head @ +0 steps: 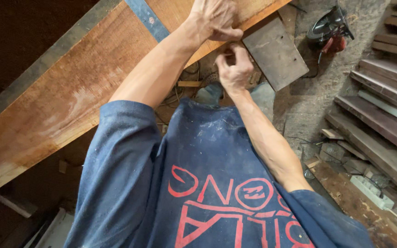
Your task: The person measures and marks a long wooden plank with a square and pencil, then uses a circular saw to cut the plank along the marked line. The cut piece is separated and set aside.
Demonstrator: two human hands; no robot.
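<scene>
Your left grip (214, 18) is curled over the near edge of the long reddish plank (70, 96); your right grip (233, 69) pinches something too small to tell just below that edge. The plank looks barely worked. No packages or signs show; only red lettering on your blue shirt (207, 183).

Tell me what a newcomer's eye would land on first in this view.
The long reddish wooden plank runs slantwise across the upper left, with a blue-grey metal strip crossing it. At its near edge the left hand rests on the wood, and the right hand is curled just below it. To the upper right, a red and black power saw lies on the dusty floor beside stacked dark boards.
</scene>
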